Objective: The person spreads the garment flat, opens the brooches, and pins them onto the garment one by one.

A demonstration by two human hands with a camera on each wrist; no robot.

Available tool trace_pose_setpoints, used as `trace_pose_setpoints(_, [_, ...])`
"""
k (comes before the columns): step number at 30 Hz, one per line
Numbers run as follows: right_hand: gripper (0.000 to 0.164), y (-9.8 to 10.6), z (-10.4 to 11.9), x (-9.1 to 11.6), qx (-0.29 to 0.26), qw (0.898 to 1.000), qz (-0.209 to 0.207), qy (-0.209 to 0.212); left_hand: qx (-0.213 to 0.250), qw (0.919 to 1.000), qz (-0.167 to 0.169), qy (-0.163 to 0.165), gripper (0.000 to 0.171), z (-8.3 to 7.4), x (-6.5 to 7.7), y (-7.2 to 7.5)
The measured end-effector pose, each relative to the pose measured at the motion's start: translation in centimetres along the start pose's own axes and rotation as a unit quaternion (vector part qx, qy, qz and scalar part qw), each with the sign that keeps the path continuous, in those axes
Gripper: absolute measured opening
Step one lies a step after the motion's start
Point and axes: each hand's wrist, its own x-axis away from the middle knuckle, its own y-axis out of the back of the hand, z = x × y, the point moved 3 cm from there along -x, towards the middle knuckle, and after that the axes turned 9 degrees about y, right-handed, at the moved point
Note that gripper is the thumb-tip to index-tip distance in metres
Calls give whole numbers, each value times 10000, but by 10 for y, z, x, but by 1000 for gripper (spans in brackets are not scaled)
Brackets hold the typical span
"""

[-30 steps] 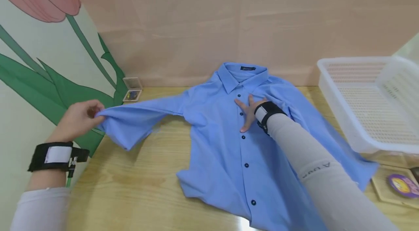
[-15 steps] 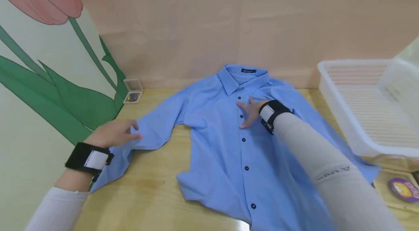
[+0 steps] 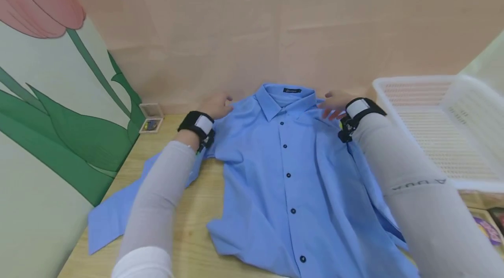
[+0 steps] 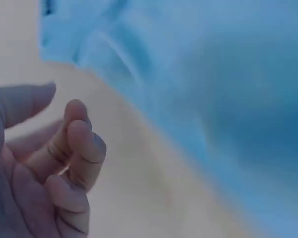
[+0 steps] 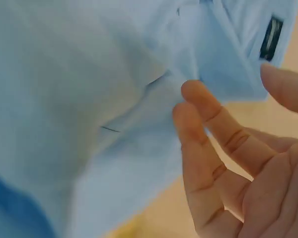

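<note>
One left hand (image 3: pixel 215 106), upper left of centre, has fingers loosely bent, holding nothing; one blue shirt (image 3: pixel 260 173), centre, shows five front buttons (image 3: pixel 288 175); one right hand (image 3: pixel 336 102), upper right of centre, has fingers slightly bent, gripping nothing; one white basket (image 3: pixel 417 79) occupies the right edge.

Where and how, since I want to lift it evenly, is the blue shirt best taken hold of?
Probably by both shoulders of the blue shirt, one hand each, coming from the outer sides. It lies spread front up with its collar at the far end, shoulders sloping away either side; the left hand and right hand are each beside one.
</note>
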Motion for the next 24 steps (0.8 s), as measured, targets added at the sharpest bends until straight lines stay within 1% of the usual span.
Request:
trace_pose_setpoints(2, [77, 2, -9, -1, -618, 9980, 102, -64, 686, 9968, 80, 409, 47, 0, -23, -15])
trace_pose_setpoints(3, [76, 1, -11, -2, -876, 9960, 143, -46, 1015, 9932, 141, 546, 49, 0, -31, -22])
trace_pose_setpoints(4, [74, 0, -13, -4, -1092, 9939, 170, -28, 1237, 9898, 221, 675, 52, 2, -39, -29])
trace_pose_setpoints(6, [70, -5, -13, -7, -1433, 9895, 161, 25, 1343, 9859, 357, 927, 56, 5, -48, -43])
trace_pose_setpoints(8, [66, -9, -12, -11, -1635, 9864, 119, 78, 1399, 9826, 522, 1106, 57, 7, -53, -54])
trace_pose_setpoints(10, [59, -14, -11, -14, -1828, 9831, 103, 77, 1368, 9816, 595, 1197, 57, 8, -56, -61])
trace_pose_setpoints(11, [52, -16, -11, -16, -1965, 9804, 115, 95, 1374, 9812, 596, 1220, 55, 8, -56, -63])
trace_pose_setpoints(12, [41, -17, -10, -18, -2093, 9778, 100, 97, 1372, 9810, 578, 1244, 53, 8, -56, -65])
trace_pose_setpoints(14, [21, -17, -9, -22, -2348, 9720, 21, 93, 1298, 9821, 470, 1278, 50, 7, -56, -65])
trace_pose_setpoints(15, [16, -17, -7, -23, -2424, 9701, -18, 119, 1225, 9831, 377, 1309, 49, 6, -56, -64])
trace_pose_setpoints(16, [13, -15, -6, -24, -2537, 9672, -87, 113, 1046, 9854, 246, 1320, 48, 5, -56, -64])
trace_pose_setpoints(18, [17, -10, 0, -24, -2508, 9675, -289, 146, 686, 9888, -52, 1328, 49, 4, -56, -63])
trace_pose_setpoints(19, [18, -8, 3, -24, -2475, 9680, -359, 195, 528, 9893, -195, 1349, 52, 4, -56, -63])
trace_pose_setpoints(20, [19, -5, 7, -24, -2491, 9671, -451, 244, 379, 9901, -367, 1300, 58, 7, -58, -66])
trace_pose_setpoints(22, [20, -2, 18, -23, -2516, 9649, -670, 337, 0, 9907, -469, 1276, 64, 11, -57, -70])
trace_pose_setpoints(23, [20, -2, 26, -21, -2503, 9640, -800, 409, -51, 9906, -462, 1290, 64, 13, -57, -72])
trace_pose_setpoints(24, [19, -1, 33, -20, -2523, 9621, -912, 484, -131, 9905, -464, 1291, 61, 15, -56, -75])
